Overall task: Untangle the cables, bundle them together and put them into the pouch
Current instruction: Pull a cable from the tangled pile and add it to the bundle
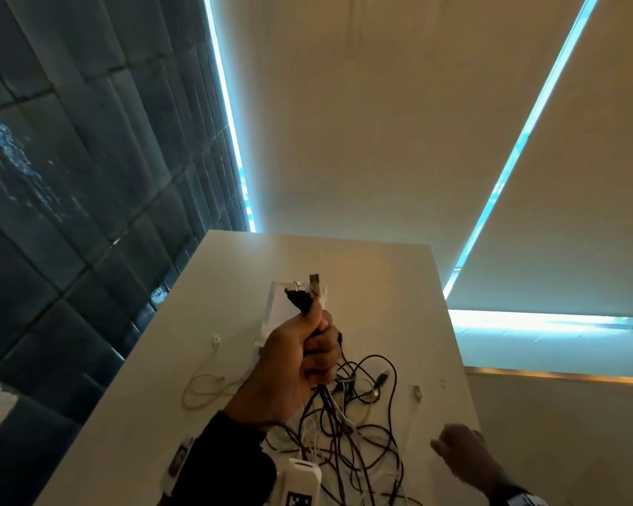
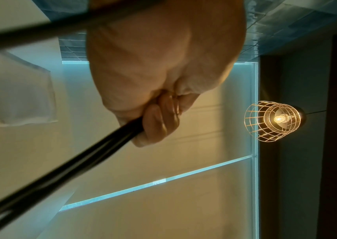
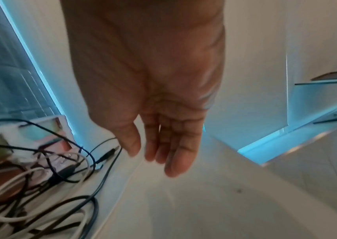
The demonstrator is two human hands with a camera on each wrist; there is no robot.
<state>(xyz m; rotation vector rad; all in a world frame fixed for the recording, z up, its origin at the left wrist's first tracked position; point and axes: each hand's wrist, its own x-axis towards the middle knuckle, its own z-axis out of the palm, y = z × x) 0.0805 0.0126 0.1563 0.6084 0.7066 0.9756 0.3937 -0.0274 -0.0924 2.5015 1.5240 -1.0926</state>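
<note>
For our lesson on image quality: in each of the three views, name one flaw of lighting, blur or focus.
Head view: bright blue-white light strips glare beside the beige blinds, and the left hand gripping the bunch of dark and white cables is dim. Left wrist view: the black cables near the lens are smeared out of focus, and the caged bulb lamp flares. Right wrist view: the open right hand is motion-blurred.

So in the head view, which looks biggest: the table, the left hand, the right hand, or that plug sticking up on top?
1. Table
2. Left hand, though it is nearer the camera
3. Right hand, partly cut off, so unsure
4. Plug
</note>
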